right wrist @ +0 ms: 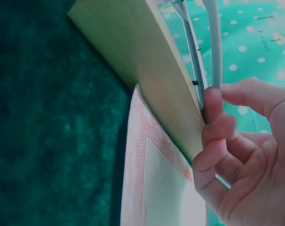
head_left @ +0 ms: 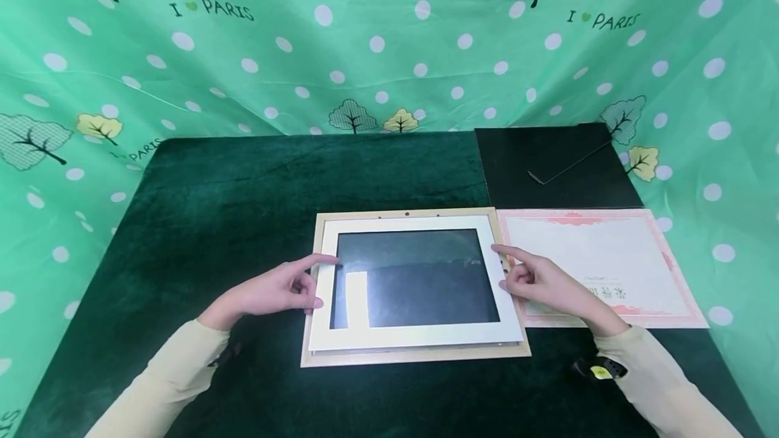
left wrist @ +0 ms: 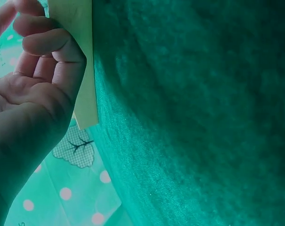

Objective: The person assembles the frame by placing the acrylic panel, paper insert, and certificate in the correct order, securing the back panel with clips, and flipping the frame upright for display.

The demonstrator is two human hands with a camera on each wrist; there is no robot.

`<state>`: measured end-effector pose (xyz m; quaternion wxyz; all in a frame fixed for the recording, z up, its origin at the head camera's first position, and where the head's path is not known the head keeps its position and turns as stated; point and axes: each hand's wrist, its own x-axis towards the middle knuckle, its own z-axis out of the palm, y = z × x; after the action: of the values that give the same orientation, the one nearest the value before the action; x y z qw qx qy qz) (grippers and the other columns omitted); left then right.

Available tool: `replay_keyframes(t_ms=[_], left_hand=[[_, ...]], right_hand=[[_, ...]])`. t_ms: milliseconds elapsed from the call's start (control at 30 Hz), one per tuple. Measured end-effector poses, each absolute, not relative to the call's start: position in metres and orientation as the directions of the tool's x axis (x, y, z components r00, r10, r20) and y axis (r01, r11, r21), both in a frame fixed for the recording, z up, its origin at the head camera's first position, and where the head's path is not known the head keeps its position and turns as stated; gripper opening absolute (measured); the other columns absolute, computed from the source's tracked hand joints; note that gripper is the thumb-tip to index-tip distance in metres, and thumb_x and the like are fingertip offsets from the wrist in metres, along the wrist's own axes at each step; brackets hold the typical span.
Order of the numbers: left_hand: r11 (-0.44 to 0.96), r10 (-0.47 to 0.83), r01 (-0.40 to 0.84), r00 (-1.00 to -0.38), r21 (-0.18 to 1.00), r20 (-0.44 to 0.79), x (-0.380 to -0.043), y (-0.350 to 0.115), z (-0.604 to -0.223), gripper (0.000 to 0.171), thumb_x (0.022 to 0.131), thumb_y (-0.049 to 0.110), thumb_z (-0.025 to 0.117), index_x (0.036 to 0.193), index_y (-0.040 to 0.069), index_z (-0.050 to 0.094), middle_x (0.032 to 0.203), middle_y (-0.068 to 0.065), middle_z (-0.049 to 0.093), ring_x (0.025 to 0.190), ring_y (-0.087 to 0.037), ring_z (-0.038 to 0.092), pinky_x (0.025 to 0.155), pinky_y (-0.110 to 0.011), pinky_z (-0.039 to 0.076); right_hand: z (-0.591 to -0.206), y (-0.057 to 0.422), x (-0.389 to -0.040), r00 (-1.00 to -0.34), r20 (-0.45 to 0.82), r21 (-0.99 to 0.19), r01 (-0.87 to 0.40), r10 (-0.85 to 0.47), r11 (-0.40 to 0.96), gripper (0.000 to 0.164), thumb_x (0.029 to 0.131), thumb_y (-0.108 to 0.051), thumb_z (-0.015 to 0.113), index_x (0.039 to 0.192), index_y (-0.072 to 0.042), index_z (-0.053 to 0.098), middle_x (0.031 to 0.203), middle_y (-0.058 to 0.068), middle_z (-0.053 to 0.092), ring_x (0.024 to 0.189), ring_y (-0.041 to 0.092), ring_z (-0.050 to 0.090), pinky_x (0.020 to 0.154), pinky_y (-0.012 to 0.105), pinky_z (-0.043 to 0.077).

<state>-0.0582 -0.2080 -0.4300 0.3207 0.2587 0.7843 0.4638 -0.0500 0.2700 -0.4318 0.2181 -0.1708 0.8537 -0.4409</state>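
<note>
A white mat board (head_left: 414,338) with a rectangular window lies over a light wooden picture frame (head_left: 365,359), its lower edge sitting inside the frame's border. Through the window shows a dark, glossy pane (head_left: 426,276) with a bright reflection. At the mat's left side, my left hand (head_left: 281,287) holds the edge, one finger stretched across to the window. My right hand (head_left: 544,281) pinches the opposite edge; in the right wrist view the white mat (right wrist: 216,47) stands apart from the wooden frame (right wrist: 133,52). The left wrist view shows curled fingers of the left hand (left wrist: 48,70) beside the frame.
A pink-bordered certificate (head_left: 590,249) lies to the right, partly under the frame's edge. Behind it is a black backing board (head_left: 511,161) with a thin stand leg (head_left: 575,166). Dark green cloth (head_left: 243,222) covers the table, and a polka-dot curtain (head_left: 365,19) hangs behind.
</note>
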Motion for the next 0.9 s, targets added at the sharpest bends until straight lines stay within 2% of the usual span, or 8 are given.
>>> replay_keyframes(t_ms=[300, 433, 533, 700, 767, 900], left_hand=[[0.443, 0.682, 0.129, -0.691, 0.887, -0.240, -0.059, -0.209, -0.431, 0.058, 0.092, 0.014, 0.067, 0.142, 0.005, 0.039, 0.081, -0.003, 0.060, 0.070, -0.019, 0.058, 0.066, -0.027, 0.049], [0.450, 0.661, 0.159, -0.721, 0.879, -0.207, -0.058, -0.212, -0.434, 0.056, 0.092, 0.014, 0.067, 0.140, 0.004, 0.041, 0.081, -0.002, 0.059, 0.072, -0.019, 0.059, 0.068, -0.028, 0.049], [0.475, 0.607, 0.156, -0.771, 0.866, -0.194, -0.058, -0.215, -0.436, 0.059, 0.092, 0.015, 0.068, 0.142, 0.006, 0.037, 0.080, -0.002, 0.057, 0.071, -0.019, 0.060, 0.067, -0.029, 0.050], [0.519, 0.468, 0.093, -0.863, 0.850, -0.191, -0.057, -0.219, -0.437, 0.074, 0.090, 0.013, 0.070, 0.148, 0.010, 0.024, 0.089, -0.007, 0.056, 0.071, -0.020, 0.062, 0.066, -0.029, 0.051], [0.527, 0.446, 0.064, -0.870, 0.848, -0.212, -0.056, -0.220, -0.437, 0.079, 0.090, 0.014, 0.070, 0.150, 0.009, 0.019, 0.096, -0.010, 0.056, 0.075, -0.019, 0.063, 0.068, -0.031, 0.052], [0.555, 0.468, 0.056, -0.846, 0.830, -0.255, -0.055, -0.220, -0.436, 0.085, 0.088, 0.020, 0.073, 0.151, 0.007, 0.017, 0.106, -0.012, 0.054, 0.082, -0.018, 0.064, 0.072, -0.034, 0.052]], right_hand=[[-0.432, 0.269, -0.053, -0.833, -0.251, -0.838, -0.069, -0.493, 0.542, 0.065, 0.091, -0.016, 0.068, 0.147, -0.002, 0.037, 0.066, 0.000, 0.047, 0.060, 0.015, 0.049, 0.057, 0.027, 0.039], [-0.433, 0.271, -0.054, -0.832, -0.261, -0.838, -0.057, -0.489, 0.543, 0.063, 0.091, -0.016, 0.069, 0.145, -0.004, 0.040, 0.066, 0.001, 0.048, 0.059, 0.015, 0.048, 0.054, 0.026, 0.037], [-0.435, 0.274, -0.055, -0.840, -0.257, -0.838, -0.053, -0.479, 0.543, 0.061, 0.090, -0.017, 0.069, 0.144, -0.006, 0.042, 0.068, 0.003, 0.053, 0.058, 0.016, 0.050, 0.052, 0.025, 0.037], [-0.436, 0.278, -0.056, -0.870, -0.222, -0.834, -0.065, -0.441, 0.548, 0.067, 0.089, -0.015, 0.071, 0.146, -0.006, 0.037, 0.077, 0.006, 0.057, 0.064, 0.018, 0.053, 0.056, 0.025, 0.040], [-0.437, 0.279, -0.057, -0.882, -0.218, -0.826, -0.061, -0.418, 0.560, 0.072, 0.088, -0.015, 0.072, 0.148, -0.006, 0.033, 0.084, 0.007, 0.057, 0.066, 0.018, 0.054, 0.059, 0.026, 0.041], [-0.437, 0.279, -0.057, -0.892, -0.246, -0.819, -0.018, -0.380, 0.573, 0.079, 0.088, -0.019, 0.072, 0.151, -0.006, 0.027, 0.100, 0.011, 0.054, 0.071, 0.019, 0.058, 0.066, 0.026, 0.045]])
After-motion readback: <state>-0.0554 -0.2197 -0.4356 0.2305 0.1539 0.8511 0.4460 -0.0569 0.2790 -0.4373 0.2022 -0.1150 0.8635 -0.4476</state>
